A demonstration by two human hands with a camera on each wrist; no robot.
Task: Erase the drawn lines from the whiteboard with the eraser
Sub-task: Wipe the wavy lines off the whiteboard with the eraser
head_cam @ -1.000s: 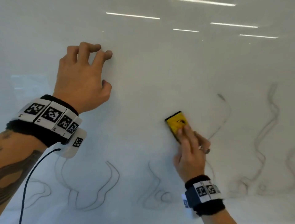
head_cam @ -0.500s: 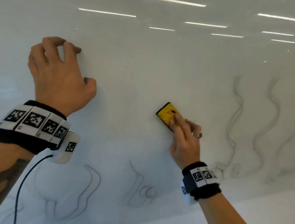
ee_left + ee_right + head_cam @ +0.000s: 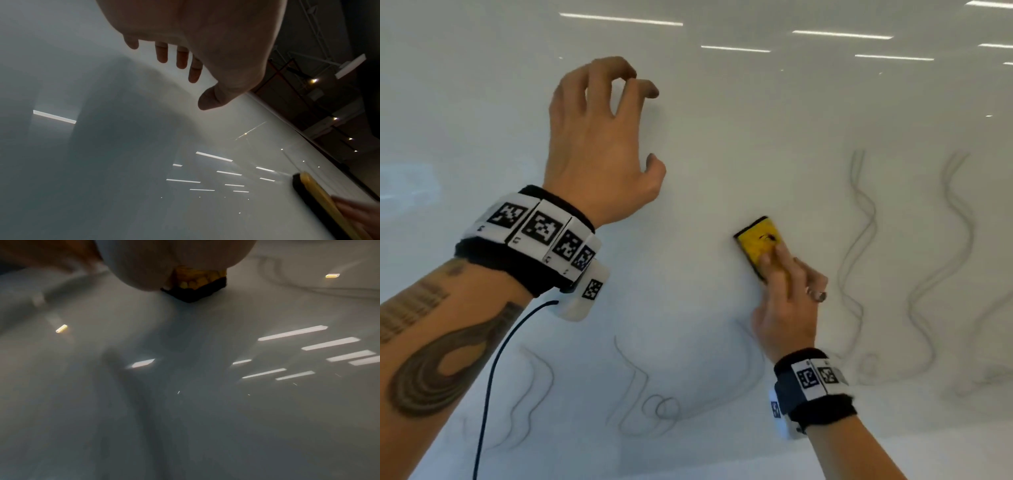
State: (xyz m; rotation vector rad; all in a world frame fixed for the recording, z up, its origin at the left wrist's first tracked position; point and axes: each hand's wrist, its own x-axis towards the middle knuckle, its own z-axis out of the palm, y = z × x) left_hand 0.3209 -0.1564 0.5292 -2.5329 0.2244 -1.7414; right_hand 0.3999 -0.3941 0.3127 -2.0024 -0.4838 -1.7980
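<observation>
A yellow eraser (image 3: 758, 244) with a black felt base lies flat against the whiteboard (image 3: 722, 137). My right hand (image 3: 784, 301) grips its lower half, fingers laid over its yellow back. The eraser (image 3: 316, 199) shows edge-on in the left wrist view, and under my palm as the eraser (image 3: 197, 285) in the right wrist view. My left hand (image 3: 602, 144) is raised at the upper left, fingers curled with tips against the board, holding nothing. Faint grey wavy lines (image 3: 859, 240) run right of the eraser, and looping lines (image 3: 650, 401) lie below.
Ceiling lights reflect as bright streaks (image 3: 842, 34) along the board's top. A dark cable (image 3: 493, 377) hangs from my left wristband. In the left wrist view the board's right edge (image 3: 308, 138) meets a dark room.
The eraser and my right hand slid left, away from the wavy lines on the right. My left hand stays braced on the board; the head view shifted sideways.
</observation>
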